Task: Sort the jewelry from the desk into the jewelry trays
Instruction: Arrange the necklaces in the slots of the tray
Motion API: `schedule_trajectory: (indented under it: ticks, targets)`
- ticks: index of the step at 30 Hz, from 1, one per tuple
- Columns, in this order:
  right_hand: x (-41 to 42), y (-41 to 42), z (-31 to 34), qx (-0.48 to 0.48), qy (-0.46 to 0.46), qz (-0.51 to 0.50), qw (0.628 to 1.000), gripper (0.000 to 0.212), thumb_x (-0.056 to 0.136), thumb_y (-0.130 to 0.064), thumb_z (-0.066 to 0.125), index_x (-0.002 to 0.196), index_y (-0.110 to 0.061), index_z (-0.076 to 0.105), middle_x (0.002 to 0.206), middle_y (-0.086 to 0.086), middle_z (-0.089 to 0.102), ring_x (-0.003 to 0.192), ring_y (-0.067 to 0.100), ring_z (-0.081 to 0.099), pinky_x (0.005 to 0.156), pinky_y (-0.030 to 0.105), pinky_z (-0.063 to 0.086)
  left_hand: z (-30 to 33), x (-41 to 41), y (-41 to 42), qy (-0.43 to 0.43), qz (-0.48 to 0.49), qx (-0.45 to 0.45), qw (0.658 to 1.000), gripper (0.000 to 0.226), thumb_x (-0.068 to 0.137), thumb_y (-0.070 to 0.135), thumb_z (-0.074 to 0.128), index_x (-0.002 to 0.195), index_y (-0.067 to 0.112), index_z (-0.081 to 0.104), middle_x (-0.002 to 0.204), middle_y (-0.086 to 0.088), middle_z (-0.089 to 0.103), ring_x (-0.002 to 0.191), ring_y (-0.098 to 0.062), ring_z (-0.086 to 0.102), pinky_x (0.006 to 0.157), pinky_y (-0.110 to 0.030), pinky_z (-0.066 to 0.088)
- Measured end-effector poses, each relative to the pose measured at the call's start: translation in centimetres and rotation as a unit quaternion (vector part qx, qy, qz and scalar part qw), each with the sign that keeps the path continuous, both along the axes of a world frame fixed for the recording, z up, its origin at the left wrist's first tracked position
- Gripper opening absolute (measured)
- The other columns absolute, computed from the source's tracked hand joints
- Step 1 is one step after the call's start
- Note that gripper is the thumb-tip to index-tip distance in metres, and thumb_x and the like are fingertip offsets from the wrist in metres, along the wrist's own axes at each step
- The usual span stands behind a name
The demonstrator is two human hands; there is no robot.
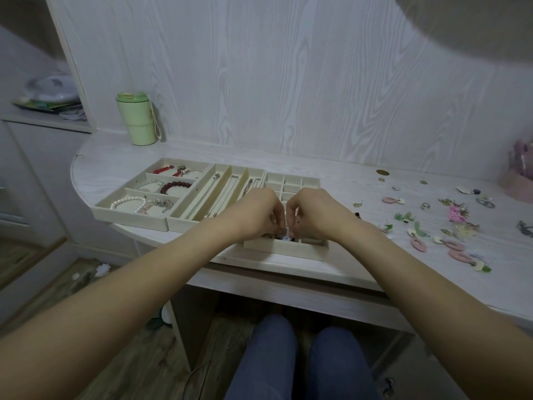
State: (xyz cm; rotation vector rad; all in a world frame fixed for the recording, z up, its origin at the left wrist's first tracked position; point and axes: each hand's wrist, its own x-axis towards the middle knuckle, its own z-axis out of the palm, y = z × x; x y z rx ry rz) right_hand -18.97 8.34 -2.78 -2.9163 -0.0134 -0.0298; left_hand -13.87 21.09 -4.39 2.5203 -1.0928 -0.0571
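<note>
Three cream jewelry trays stand side by side on the desk. The bracelet tray [105,207] at the left holds red bead and pearl bracelets. The necklace tray [222,171] in the middle holds thin chains. Over the near end of the small-compartment tray [294,180] my left hand [256,212] and my right hand [311,210] meet, fingers curled down. Their fingertips pinch a small item [285,239] that the fingers mostly hide. Loose earrings and rings [452,223] lie scattered on the desk to the right.
A green lidded cup [138,118] stands at the back left by the wall. A pink container [519,171] sits at the far right. The desk's curved edge [78,183] ends at the left. My knees show under the desk.
</note>
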Motion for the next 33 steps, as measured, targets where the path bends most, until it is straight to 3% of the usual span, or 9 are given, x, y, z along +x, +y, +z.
schedule_trajectory:
  ticks: [3, 11, 14, 17, 21, 23, 26, 30, 33]
  targets:
    - [0.3, 0.0, -0.2, -0.011, 0.023, 0.009, 1.0, 0.018, 0.077, -0.003, 0.069, 0.066, -0.017, 0.068, 0.07, -0.006, 0.061, 0.074, 0.008, 0.056, 0.061, 0.02, 0.045, -0.1, 0.3, -0.3, -0.012, 0.004, 0.01, 1.0, 0.005, 0.079, 0.014, 0.071, 0.079, 0.015, 0.075, 0.064, 0.01, 0.056, 0.072, -0.013, 0.058, 0.072, -0.027, 0.049]
    - [-0.1, -1.5, -0.2, 0.051, -0.028, -0.004, 0.998, 0.017, 0.085, -0.002, 0.061, 0.089, -0.013, 0.074, 0.082, 0.0, 0.062, 0.079, 0.014, 0.058, 0.058, 0.012, 0.039, 0.0, 0.7, -0.3, -0.036, 0.04, 0.029, 0.998, 0.007, 0.084, 0.022, 0.066, 0.09, 0.022, 0.07, 0.091, 0.009, 0.048, 0.091, -0.013, 0.053, 0.087, -0.036, 0.044]
    - [-0.3, -1.9, -0.1, 0.059, -0.037, -0.012, 0.997, 0.021, 0.086, -0.001, 0.057, 0.09, -0.014, 0.072, 0.085, 0.002, 0.065, 0.08, 0.017, 0.062, 0.066, 0.02, 0.047, 0.5, 0.7, 0.5, -0.023, 0.038, 0.01, 0.999, 0.016, 0.088, 0.018, 0.059, 0.081, 0.027, 0.07, 0.091, 0.01, 0.049, 0.087, -0.011, 0.05, 0.09, -0.041, 0.046]
    - [-0.6, -1.8, -0.1, 0.057, -0.024, -0.02, 0.998, 0.021, 0.087, -0.002, 0.055, 0.089, -0.016, 0.072, 0.093, 0.003, 0.067, 0.088, 0.018, 0.063, 0.079, 0.03, 0.052, 0.5, 0.4, 1.0, -0.014, 0.021, 0.017, 1.0, 0.023, 0.087, 0.012, 0.056, 0.079, 0.027, 0.072, 0.094, 0.007, 0.053, 0.09, -0.011, 0.052, 0.084, -0.032, 0.046]
    - [-0.9, -1.2, -0.3, 0.041, -0.006, -0.019, 0.999, 0.021, 0.085, -0.004, 0.054, 0.087, -0.016, 0.072, 0.085, -0.003, 0.062, 0.08, 0.014, 0.056, 0.072, 0.029, 0.05, 0.3, 0.1, 1.0, -0.002, -0.005, 0.029, 1.0, 0.03, 0.087, 0.004, 0.052, 0.09, 0.022, 0.076, 0.094, 0.002, 0.065, 0.096, -0.008, 0.055, 0.059, -0.007, 0.035]
    - [-0.8, -1.0, -0.5, 0.037, -0.011, -0.014, 0.999, 0.022, 0.084, -0.003, 0.054, 0.084, -0.016, 0.072, 0.083, -0.003, 0.061, 0.077, 0.014, 0.056, 0.072, 0.031, 0.051, 0.4, 0.0, 0.9, -0.009, -0.002, 0.038, 0.999, 0.032, 0.087, 0.004, 0.051, 0.093, 0.023, 0.075, 0.099, 0.003, 0.063, 0.089, -0.004, 0.052, 0.053, -0.006, 0.032]
    - [-0.6, -1.0, -0.6, 0.049, -0.014, -0.003, 0.999, 0.023, 0.083, -0.001, 0.055, 0.082, -0.016, 0.072, 0.08, -0.004, 0.061, 0.076, 0.012, 0.056, 0.07, 0.027, 0.051, 0.2, 0.2, 1.0, -0.022, 0.002, 0.035, 0.999, 0.029, 0.087, 0.007, 0.052, 0.093, 0.024, 0.075, 0.105, 0.004, 0.057, 0.097, -0.007, 0.052, 0.066, -0.019, 0.039]
    - [-0.9, -0.8, -0.3, 0.092, 0.011, 0.029, 0.995, 0.024, 0.083, 0.0, 0.055, 0.088, -0.015, 0.074, 0.074, -0.005, 0.065, 0.073, 0.008, 0.061, 0.06, 0.009, 0.044, 0.0, 0.5, 1.2, -0.03, 0.009, 0.033, 0.999, 0.026, 0.087, 0.009, 0.053, 0.093, 0.024, 0.074, 0.105, 0.006, 0.044, 0.104, -0.015, 0.052, 0.086, -0.03, 0.044]
    - [-1.1, -0.8, -0.2, 0.105, 0.016, 0.027, 0.994, 0.028, 0.082, 0.003, 0.051, 0.085, -0.016, 0.072, 0.073, -0.004, 0.069, 0.077, 0.009, 0.068, 0.067, 0.014, 0.049, 0.0, 0.6, 1.3, -0.025, 0.009, 0.032, 0.999, 0.029, 0.086, 0.008, 0.052, 0.092, 0.025, 0.074, 0.106, 0.004, 0.046, 0.105, -0.016, 0.052, 0.089, -0.035, 0.045]
